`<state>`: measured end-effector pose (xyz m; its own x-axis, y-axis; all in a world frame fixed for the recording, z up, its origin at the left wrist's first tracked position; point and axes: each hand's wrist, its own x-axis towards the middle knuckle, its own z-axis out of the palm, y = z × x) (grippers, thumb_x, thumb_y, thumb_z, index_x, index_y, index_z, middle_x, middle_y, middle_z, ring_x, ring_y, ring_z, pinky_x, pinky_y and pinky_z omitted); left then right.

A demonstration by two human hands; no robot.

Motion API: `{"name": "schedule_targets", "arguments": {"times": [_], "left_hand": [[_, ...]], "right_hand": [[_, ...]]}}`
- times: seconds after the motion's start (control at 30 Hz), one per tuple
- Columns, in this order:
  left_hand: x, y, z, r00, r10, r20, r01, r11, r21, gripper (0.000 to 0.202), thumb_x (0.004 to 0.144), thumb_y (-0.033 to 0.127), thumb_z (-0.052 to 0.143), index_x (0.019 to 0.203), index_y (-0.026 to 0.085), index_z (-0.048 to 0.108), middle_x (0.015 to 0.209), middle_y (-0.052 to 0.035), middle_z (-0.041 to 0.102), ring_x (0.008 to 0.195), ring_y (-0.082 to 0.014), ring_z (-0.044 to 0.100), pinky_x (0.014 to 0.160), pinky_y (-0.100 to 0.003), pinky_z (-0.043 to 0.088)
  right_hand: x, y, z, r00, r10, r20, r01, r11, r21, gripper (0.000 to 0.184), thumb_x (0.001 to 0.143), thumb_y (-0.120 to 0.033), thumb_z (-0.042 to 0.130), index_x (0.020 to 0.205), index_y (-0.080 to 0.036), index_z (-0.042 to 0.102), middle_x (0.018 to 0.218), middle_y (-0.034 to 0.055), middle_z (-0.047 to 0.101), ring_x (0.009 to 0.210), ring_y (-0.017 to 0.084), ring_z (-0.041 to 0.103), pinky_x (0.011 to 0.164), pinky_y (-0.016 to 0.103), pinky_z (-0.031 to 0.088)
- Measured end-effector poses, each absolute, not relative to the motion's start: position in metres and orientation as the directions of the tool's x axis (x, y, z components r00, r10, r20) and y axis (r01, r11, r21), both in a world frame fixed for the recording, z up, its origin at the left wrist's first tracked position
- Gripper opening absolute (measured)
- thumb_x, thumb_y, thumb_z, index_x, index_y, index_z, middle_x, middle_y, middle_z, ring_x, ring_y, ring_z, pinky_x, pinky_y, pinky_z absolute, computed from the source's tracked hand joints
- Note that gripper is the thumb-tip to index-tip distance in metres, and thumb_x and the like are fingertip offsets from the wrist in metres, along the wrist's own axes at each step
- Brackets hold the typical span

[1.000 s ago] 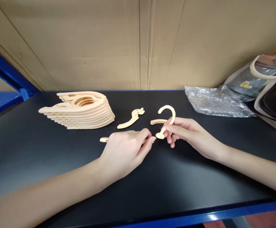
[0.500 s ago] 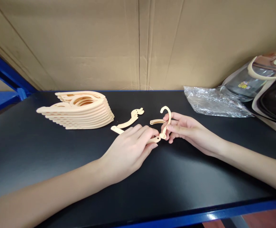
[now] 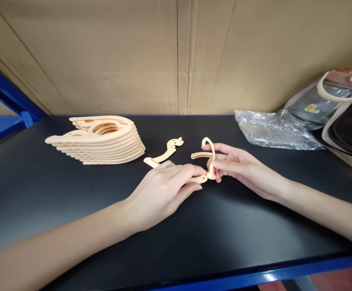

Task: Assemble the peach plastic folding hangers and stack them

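Observation:
Pinched in my right hand [image 3: 233, 163] is a cream plastic hanger hook [image 3: 214, 157], held upright with its curved end at the top. My left hand [image 3: 166, 188] grips a flat cream hanger arm [image 3: 198, 179], which has a small hole at its right end. That end meets or nearly meets the hook's round base; I cannot tell whether they are joined. Just behind the left hand lies a curved cream hanger arm [image 3: 164, 155] with a shaped end. Another slim cream hanger piece [image 3: 200, 155] lies behind the right fingers, partly hidden by them.
A neat stack of cream folding hangers [image 3: 103, 139] stands at the left on the black tabletop [image 3: 224, 242]. Crinkled clear plastic wrap [image 3: 273, 129] lies at the back right, beside a transparent bag [image 3: 309, 105] with brown trim. Cardboard [image 3: 133, 60] forms the back wall.
The hook has turned in my right fingers, its base shifting slightly right. My left hand and the hanger arm in it have moved a little, the arm's tip going right.

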<state>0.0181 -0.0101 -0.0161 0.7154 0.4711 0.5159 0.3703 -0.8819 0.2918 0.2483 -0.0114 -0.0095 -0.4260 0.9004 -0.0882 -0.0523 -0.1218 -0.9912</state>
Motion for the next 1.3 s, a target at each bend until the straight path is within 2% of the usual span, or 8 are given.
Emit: {"name": "schedule_targets", "arguments": {"times": [0.23,0.47,0.63,0.9,1.3], "left_hand": [[0.0181,-0.0098,-0.017,0.713,0.444,0.542,0.33,-0.895,0.299,0.014,0.095,0.02,0.057,0.109,0.017,0.057,0.087,0.0041,0.072,0.072,-0.0089,0.067,0.068,-0.021,0.045],[0.0183,-0.0103,-0.0166,0.722,0.467,0.51,0.339,-0.882,0.328,0.015,0.096,0.02,0.055,0.112,0.02,0.056,0.09,0.003,0.072,0.074,-0.0102,0.068,0.068,-0.022,0.047],[0.0179,-0.0097,-0.0177,0.73,0.455,0.51,0.339,-0.889,0.308,0.013,0.096,0.021,0.055,0.11,0.019,0.057,0.09,0.0026,0.072,0.074,-0.01,0.068,0.068,-0.022,0.048],[0.0173,-0.0091,-0.0183,0.735,0.422,0.531,0.303,-0.905,0.299,0.014,0.095,0.018,0.058,0.109,0.019,0.058,0.087,0.0041,0.072,0.073,-0.0083,0.066,0.069,-0.02,0.047],[0.017,-0.0109,-0.0181,0.724,0.42,0.547,0.29,-0.905,0.311,0.014,0.095,0.019,0.057,0.109,0.019,0.06,0.09,0.0013,0.074,0.075,-0.0104,0.069,0.07,-0.021,0.052]], "right_hand": [[0.2484,-0.0116,-0.0101,-0.45,0.891,-0.061,-0.025,-0.08,-0.996,0.04,0.086,-0.028,0.07,0.123,-0.021,0.059,0.084,-0.0007,0.069,0.072,0.01,0.061,0.072,0.024,0.048],[0.248,-0.0111,-0.0099,-0.474,0.879,-0.045,-0.023,-0.064,-0.998,0.029,0.086,-0.027,0.069,0.112,-0.019,0.061,0.085,0.0007,0.07,0.075,0.012,0.063,0.073,0.025,0.048],[0.2493,-0.0111,-0.0096,-0.479,0.876,-0.052,-0.065,-0.094,-0.993,0.029,0.085,-0.025,0.071,0.112,-0.02,0.06,0.085,-0.0001,0.07,0.074,0.01,0.064,0.07,0.023,0.049],[0.2497,-0.0097,-0.0107,-0.469,0.881,-0.07,-0.029,-0.094,-0.995,0.032,0.084,-0.028,0.072,0.112,-0.019,0.061,0.09,0.0022,0.071,0.074,0.012,0.065,0.069,0.025,0.051],[0.2484,-0.0111,-0.0098,-0.478,0.876,-0.067,-0.036,-0.096,-0.995,0.03,0.085,-0.028,0.071,0.112,-0.02,0.06,0.09,0.0015,0.072,0.076,0.012,0.067,0.071,0.025,0.052]]}}
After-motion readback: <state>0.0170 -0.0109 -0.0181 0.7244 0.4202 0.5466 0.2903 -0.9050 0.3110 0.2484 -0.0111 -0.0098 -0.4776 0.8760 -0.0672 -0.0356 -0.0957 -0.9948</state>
